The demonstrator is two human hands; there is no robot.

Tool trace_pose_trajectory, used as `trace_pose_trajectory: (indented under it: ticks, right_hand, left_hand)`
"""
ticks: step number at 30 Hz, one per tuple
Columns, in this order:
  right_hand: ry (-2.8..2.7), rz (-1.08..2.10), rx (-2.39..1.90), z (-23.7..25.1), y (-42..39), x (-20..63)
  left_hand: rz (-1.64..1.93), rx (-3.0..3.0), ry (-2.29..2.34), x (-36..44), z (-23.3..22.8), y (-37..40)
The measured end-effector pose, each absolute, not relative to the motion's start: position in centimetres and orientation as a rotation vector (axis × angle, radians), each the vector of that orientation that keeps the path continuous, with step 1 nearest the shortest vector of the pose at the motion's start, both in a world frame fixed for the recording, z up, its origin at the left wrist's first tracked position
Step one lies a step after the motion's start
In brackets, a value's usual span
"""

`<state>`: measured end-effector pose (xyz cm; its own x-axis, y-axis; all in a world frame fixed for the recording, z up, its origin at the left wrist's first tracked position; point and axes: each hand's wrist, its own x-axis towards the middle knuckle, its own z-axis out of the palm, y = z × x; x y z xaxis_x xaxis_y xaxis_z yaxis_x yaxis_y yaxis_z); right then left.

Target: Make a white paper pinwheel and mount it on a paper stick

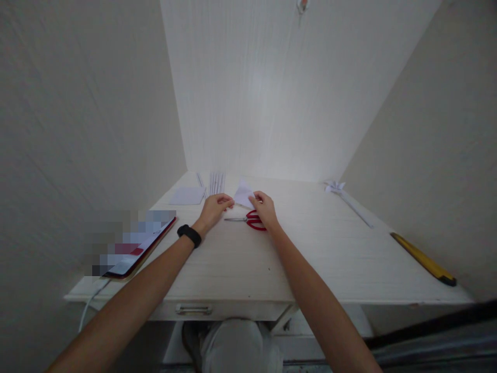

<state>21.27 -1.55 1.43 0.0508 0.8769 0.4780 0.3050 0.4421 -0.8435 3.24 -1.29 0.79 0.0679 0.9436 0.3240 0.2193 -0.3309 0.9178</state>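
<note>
Both of my hands meet over a small folded piece of white paper (243, 194) near the middle of the white desk (318, 259). My left hand (214, 207), with a black band on its wrist, pinches the paper's left edge. Its right edge is pinched by my right hand (264, 207). Red-handled scissors (248, 219) lie flat on the desk just below the paper, between my hands and partly under my right hand.
A tablet (134, 251) with a white cable lies at the desk's left front. A flat white sheet (187, 196) and several paper strips (216, 181) sit behind my left hand. A paper pinwheel on a stick (344, 194) and a yellow utility knife (423, 259) lie at the right. Walls enclose the desk.
</note>
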Motion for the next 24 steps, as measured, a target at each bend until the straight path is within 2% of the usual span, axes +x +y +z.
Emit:
trace_pose_trajectory:
  ticks: [24]
  right_hand:
    - [-1.418, 0.607, -1.133, 1.42, -1.50, 21.54]
  left_hand:
    - [1.346, 1.596, 1.209, 2.98, 0.74, -1.26]
